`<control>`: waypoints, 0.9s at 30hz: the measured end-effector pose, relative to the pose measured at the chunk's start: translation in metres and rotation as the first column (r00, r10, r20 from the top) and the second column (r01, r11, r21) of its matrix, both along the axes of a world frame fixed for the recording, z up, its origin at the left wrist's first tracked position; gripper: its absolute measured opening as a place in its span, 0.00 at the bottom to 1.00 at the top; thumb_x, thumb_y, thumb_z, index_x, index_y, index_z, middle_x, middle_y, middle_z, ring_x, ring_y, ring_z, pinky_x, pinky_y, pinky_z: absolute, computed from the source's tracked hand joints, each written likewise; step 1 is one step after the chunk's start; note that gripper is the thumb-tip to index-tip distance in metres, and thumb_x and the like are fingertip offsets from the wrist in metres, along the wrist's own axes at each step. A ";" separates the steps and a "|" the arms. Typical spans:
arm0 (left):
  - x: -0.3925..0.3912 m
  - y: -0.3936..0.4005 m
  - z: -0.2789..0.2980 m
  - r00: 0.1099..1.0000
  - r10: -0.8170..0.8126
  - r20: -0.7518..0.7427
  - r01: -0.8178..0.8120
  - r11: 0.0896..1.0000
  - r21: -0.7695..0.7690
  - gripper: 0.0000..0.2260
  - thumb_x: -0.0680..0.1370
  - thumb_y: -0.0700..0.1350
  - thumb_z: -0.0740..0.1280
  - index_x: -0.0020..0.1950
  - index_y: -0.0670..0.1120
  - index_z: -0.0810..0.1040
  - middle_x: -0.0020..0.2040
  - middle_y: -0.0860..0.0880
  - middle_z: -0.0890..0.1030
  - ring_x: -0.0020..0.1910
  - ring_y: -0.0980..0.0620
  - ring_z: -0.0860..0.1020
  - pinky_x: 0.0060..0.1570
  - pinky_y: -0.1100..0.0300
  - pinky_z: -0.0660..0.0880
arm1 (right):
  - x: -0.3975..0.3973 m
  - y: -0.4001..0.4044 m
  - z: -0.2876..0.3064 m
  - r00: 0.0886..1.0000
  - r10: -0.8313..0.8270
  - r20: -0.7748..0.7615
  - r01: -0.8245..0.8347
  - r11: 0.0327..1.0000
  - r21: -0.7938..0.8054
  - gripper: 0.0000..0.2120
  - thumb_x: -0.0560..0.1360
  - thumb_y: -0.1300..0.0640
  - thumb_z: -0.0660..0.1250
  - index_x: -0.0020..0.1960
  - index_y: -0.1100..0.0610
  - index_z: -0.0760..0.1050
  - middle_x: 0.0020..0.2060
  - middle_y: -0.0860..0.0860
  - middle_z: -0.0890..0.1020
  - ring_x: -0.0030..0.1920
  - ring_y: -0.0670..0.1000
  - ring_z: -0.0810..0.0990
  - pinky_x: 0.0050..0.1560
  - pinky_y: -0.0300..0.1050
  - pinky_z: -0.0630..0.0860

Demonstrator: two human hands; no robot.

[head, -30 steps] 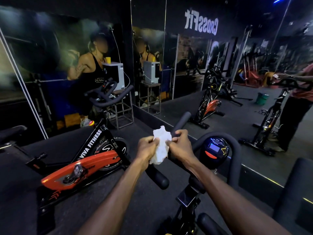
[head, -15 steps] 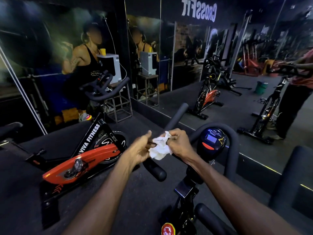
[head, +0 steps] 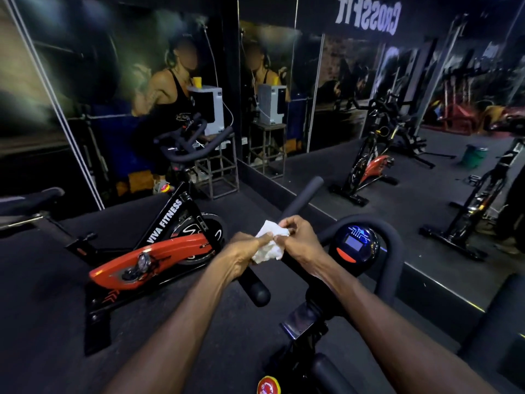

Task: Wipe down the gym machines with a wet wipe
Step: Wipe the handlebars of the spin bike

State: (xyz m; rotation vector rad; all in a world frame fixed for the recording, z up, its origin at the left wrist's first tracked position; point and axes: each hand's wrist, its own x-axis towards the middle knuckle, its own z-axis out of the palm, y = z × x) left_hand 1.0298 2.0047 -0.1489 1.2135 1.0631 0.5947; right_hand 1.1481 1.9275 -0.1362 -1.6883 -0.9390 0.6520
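fingers (head: 264, 238) of both hands pinch wipe (head: 270, 243) above handlebar (head: 255, 288)

A crumpled white wet wipe (head: 270, 242) is held just above the near spin bike's black handlebar (head: 301, 199).

Dim gym, blurred and bowed toward the edges.

Wet wipe (head: 269, 243): white, crumpled, soft cloth-like sheet. Handlebar (head: 301, 198): black, matt, foam-like padding. Console (head: 355, 243): glossy black plastic, lit screen. Neighbouring bike's cover (head: 159, 255): glossy orange plastic; its frame (head: 167, 220) black painted metal. Floor (head: 42, 308): dark, matt, finely textured. Wall mirror (head: 355, 89): reflective glass.
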 end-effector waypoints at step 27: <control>0.073 0.010 -0.073 0.921 0.365 0.135 -0.295 0.882 -0.367 0.10 0.83 0.40 0.55 0.49 0.40 0.74 0.40 0.43 0.79 0.28 0.50 0.81 0.24 0.61 0.77 | 0.014 0.000 0.000 0.870 0.044 0.491 0.033 0.989 -0.146 0.12 0.73 0.63 0.62 0.56 0.63 0.74 0.54 0.64 0.80 0.55 0.65 0.79 0.50 0.53 0.75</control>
